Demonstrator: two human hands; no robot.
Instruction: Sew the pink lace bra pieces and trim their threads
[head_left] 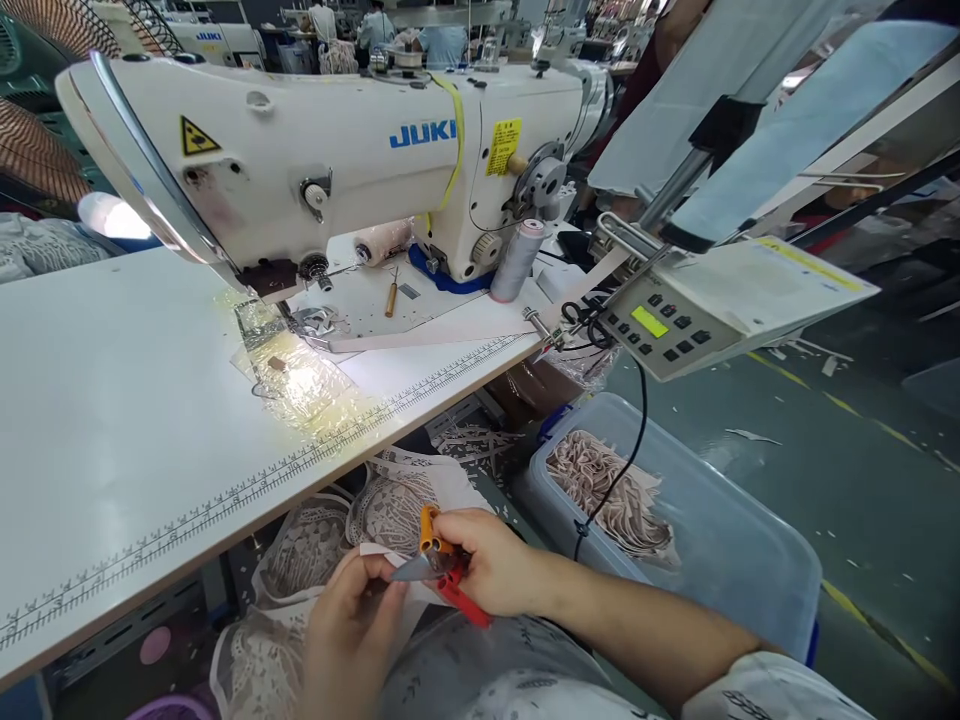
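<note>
My right hand (pixel 491 562) grips a pair of small scissors (pixel 453 590) with orange and red handles. Their blades point left, toward the fingertips of my left hand (pixel 352 622). That hand pinches the edge of a pale fabric band (pixel 381 552), its thumb and forefinger closed together. Whether the blades touch the band, I cannot tell. Beige lace garment pieces with rounded cups (pixel 394 505) hang below the table edge and lie over my lap, behind and left of my hands.
A white JUKI sewing machine (pixel 337 130) stands on the white table (pixel 90 400), whose front edge carries a printed ruler. To the right, a clear plastic bin (pixel 720 530) holds beige strips (pixel 607 490). A control box (pixel 675 320) and its black cable hang above the bin.
</note>
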